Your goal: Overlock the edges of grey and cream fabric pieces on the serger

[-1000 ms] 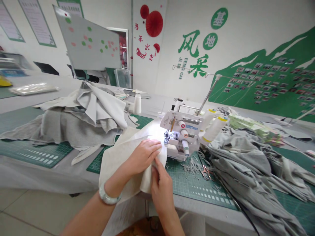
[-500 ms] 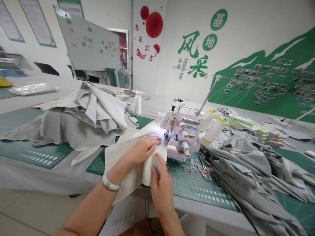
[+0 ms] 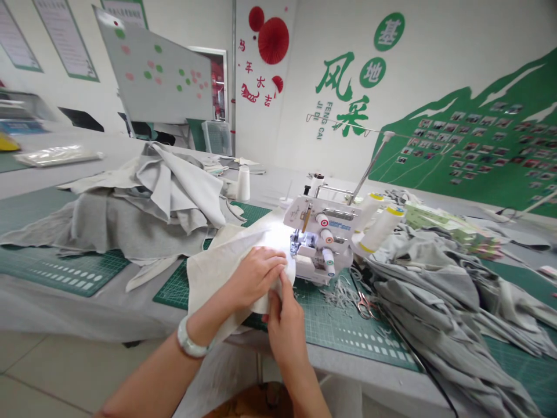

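Note:
A white overlock sewing machine (image 3: 319,235) stands before me with its lamp lit. Cream fabric (image 3: 213,270) runs up to its needle area, spreading to the left over the cutting mat. My left hand (image 3: 260,274), with a pale bangle at the wrist, lies flat on that fabric just short of the presser foot, fingers stretched toward the machine. Right beside its fingertips, my right hand (image 3: 286,322) pinches the fabric's near edge between thumb and fingers. Whatever is under my left palm is hidden.
Grey and cream cloth is heaped (image 3: 152,203) on the left. Grey garments (image 3: 435,296) pile up at right. Scissors (image 3: 365,306) and thread scraps (image 3: 342,293) lie beside the machine, close to thread cones (image 3: 380,229). A white cone (image 3: 243,183) stands behind the fabric.
The cream fabric's near edge has shifted up toward the machine. My left hand has slid slightly back toward me, and my right fingers now sit against its fingertips.

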The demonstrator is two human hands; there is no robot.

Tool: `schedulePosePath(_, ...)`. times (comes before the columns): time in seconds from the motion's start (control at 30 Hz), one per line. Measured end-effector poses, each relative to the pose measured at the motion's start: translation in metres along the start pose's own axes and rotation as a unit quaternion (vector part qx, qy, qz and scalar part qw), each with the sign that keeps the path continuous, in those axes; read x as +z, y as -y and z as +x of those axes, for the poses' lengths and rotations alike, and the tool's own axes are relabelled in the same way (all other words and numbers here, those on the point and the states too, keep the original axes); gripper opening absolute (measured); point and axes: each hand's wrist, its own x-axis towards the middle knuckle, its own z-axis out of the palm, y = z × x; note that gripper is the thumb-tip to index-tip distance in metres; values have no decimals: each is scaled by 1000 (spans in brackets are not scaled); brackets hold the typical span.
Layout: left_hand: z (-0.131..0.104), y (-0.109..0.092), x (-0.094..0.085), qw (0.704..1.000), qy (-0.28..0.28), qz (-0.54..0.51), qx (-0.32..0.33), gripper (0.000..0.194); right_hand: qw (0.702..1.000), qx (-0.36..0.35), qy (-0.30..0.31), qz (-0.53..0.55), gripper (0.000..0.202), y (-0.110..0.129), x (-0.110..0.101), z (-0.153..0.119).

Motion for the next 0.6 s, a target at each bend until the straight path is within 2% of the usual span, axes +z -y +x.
schedulePosePath(0.2,8,13,3,1000,-3,-19,-11,30,999,-30,-9,-22,50,1,2,1)
schedulePosePath(0.37,11,15,4,1000,-1,-13,-11,32,995,-55,-32,-71,50,3,0,2)
schedulePosePath(0.6,18,27,6,1000,7,-15,1,33,992,-8,10,-123,51,9,-5,2)
